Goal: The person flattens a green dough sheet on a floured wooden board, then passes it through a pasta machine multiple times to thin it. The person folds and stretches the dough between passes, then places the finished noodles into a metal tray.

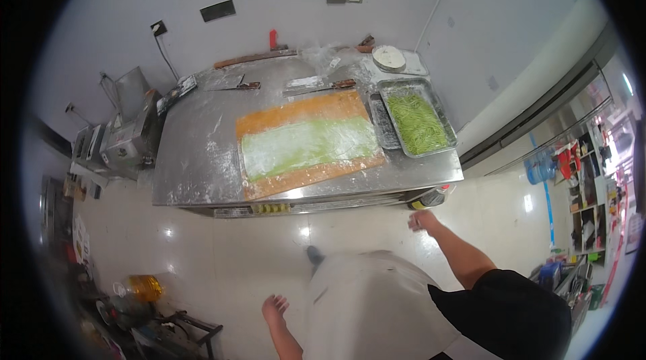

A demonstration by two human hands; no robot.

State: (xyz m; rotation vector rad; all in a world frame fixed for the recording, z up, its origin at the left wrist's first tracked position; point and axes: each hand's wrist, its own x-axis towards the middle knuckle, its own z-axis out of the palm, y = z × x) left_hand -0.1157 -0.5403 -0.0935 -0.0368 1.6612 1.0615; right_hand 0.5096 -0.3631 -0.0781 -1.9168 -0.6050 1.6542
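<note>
My left hand (275, 306) hangs over the tiled floor with its fingers apart, holding nothing. My right hand (422, 220) is just off the steel table's front edge, fingers curled; whether anything is in it cannot be told. On the steel table (192, 148) a floured sheet of green dough (308, 145) lies across a wooden board (303, 107). To its right, a metal tray (450, 144) of thin green noodles (416, 123) partly covers another floured tray (384, 125). Behind the board lie two wide-bladed knives, one at the left (227, 82), one nearer the middle (313, 83).
A bowl of white flour (388, 58) stands at the back right corner. A plastic bag (320, 57) and a long wooden stick (252, 58) lie along the wall. A metal machine (128, 140) is left of the table. A jug of yellow liquid (145, 288) stands lower left.
</note>
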